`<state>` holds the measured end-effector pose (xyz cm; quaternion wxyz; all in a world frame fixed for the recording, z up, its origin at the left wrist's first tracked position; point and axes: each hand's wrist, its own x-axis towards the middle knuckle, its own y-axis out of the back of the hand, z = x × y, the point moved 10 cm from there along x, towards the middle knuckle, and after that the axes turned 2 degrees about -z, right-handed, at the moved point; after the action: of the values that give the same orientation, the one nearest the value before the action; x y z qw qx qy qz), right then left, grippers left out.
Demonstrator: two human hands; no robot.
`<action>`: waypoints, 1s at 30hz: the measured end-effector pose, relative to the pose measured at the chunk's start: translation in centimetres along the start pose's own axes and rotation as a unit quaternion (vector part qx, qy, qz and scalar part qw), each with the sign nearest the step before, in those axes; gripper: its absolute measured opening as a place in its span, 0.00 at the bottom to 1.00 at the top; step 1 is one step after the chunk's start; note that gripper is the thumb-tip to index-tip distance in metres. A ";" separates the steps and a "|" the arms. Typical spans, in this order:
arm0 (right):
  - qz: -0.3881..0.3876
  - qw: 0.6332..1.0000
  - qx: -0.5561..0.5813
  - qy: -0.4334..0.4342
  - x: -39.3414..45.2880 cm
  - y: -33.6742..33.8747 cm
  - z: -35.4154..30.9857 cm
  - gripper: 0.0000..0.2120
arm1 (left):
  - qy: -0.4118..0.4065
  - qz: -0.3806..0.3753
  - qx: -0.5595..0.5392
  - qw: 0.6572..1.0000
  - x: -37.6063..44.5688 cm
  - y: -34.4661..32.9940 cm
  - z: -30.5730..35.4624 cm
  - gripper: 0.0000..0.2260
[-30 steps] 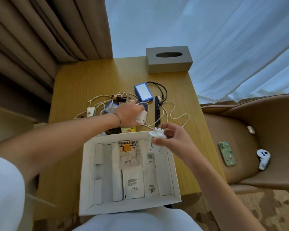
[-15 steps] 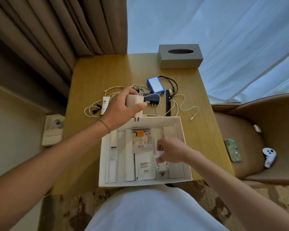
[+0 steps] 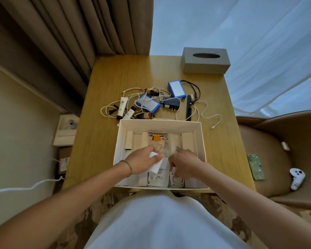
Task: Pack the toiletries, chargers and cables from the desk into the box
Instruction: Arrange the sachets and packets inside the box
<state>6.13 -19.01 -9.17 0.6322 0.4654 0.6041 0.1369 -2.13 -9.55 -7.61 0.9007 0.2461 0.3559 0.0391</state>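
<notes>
Left grip [image 3: 142, 161]: clamped on white charger [image 3: 155, 163], inside box [image 3: 203, 141].
Right grip [image 3: 184, 163]: fingers curled; hold unclear.
Behind box: cables [image 3: 205, 112], blue packs [image 3: 147, 104].
Bench [image 3: 101, 141]: wood; curtains [image 3: 70, 42] behind.

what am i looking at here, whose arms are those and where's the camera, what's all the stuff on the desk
There is no machine here: a person packs things with two bare hands. The single picture comes from a wide-angle camera worn on the person's head, looking forward and down, so the arms reach in from the bottom.

Both hands are inside the white box at the near edge of the wooden desk. The left hand grips a white block, likely a charger. The right hand rests by a white round plug; whether it grips it is unclear.

Behind the box lie white cables, two blue packs, a dark plug adapter, small tubes and bottles. A grey tissue box stands at the far corner.
</notes>
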 end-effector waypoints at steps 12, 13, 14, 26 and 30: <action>0.083 0.995 0.043 -0.039 -0.8 1.7 2.2 0.10 | 0.000 -0.079 0.110 0.991 1.8 -4.2 0.6 0.21; 0.091 0.993 0.056 -0.043 -0.9 2.0 2.5 0.11 | 0.002 -0.075 0.120 0.990 2.0 -4.5 0.5 0.22; 0.098 0.992 0.068 -0.044 -0.9 2.2 2.6 0.11 | 0.003 -0.071 0.128 0.989 2.2 -4.9 0.4 0.22; 0.146 0.976 0.155 -0.040 -1.2 2.7 2.4 0.19 | -0.001 -0.028 0.225 0.974 3.3 -7.6 -0.4 0.21; 0.141 0.974 0.171 -0.040 -1.0 3.0 2.4 0.17 | -0.024 -0.019 0.287 0.957 3.2 -7.4 0.3 0.19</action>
<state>9.22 -19.19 -6.64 0.5412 0.6523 0.5211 0.1002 -0.33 -15.40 -12.87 0.8009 0.4885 0.3353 -0.0873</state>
